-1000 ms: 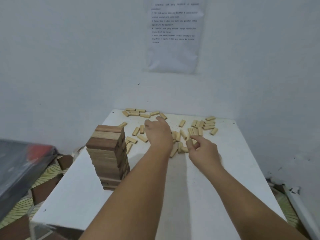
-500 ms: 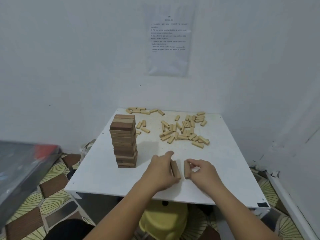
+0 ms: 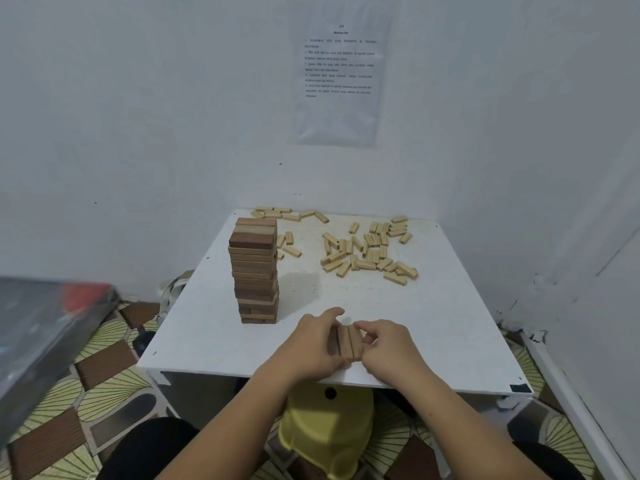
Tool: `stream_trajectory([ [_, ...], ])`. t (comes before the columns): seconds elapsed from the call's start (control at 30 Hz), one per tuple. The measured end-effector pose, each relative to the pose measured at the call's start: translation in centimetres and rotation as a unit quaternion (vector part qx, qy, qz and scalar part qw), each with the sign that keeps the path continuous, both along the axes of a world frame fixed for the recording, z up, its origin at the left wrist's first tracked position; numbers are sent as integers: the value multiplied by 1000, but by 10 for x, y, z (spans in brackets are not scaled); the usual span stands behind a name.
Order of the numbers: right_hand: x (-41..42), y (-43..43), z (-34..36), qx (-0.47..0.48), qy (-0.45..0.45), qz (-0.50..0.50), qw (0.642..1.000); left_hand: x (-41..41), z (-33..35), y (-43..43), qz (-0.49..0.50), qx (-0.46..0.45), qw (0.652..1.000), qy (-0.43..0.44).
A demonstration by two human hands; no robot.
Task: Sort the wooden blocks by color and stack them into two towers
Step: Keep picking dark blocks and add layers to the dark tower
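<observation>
Left grip (image 3: 317, 344) and right grip (image 3: 389, 348) close from either side on a short row of pale blocks (image 3: 348, 342), which lie side by side and touching, their long sides running away from the person. The left grip's fingers curl against the row's left face with the thumb stretched out beyond it; the right grip's bent fingers pinch the row's right face. How many blocks the row has I cannot tell, as the fingers hide part of it. It sits on the white counter (image 3: 433, 323) near the front edge, about midway across. To the left and further back stands the dark tower (image 3: 256, 271), upright, made of many layers of brown blocks, well apart from both grips. Loose pale blocks (image 3: 367, 252) lie scattered over the back right part of the counter, some touching or overlapping, and a few more (image 3: 287, 213) lie in a ragged line along the back edge behind the tower. A printed sheet (image 3: 341, 74) hangs on the white wall above. Under the counter's front edge shows a yellow plastic thing (image 3: 327, 431), and the floor (image 3: 104, 368) carries a brown and cream pattern. At the far left a blurred dark object (image 3: 41, 334) juts into view.
</observation>
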State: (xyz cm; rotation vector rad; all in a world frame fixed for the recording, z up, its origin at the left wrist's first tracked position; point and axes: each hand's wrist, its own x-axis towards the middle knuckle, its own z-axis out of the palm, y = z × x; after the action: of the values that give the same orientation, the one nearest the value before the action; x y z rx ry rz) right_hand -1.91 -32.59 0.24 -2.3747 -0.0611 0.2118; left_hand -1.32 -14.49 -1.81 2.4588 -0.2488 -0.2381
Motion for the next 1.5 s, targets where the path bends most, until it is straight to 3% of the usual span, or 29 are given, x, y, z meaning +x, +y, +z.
stream_trajectory([
  [0.7,-16,6,-15,20,-51,-67,996,-2,2,20,-21,-1,1000,-11],
  [0.83,-18,12,-15,1,-68,-63,996,-5,0,19,-8,-22,1000,-7],
  [1.07,-21,25,-9,-37,-65,-52,996,-17,14,29,-6,-75,994,74],
  [1.5,-25,38,-28,-123,-118,-21,985,-28,9,34,32,-132,990,26],
])
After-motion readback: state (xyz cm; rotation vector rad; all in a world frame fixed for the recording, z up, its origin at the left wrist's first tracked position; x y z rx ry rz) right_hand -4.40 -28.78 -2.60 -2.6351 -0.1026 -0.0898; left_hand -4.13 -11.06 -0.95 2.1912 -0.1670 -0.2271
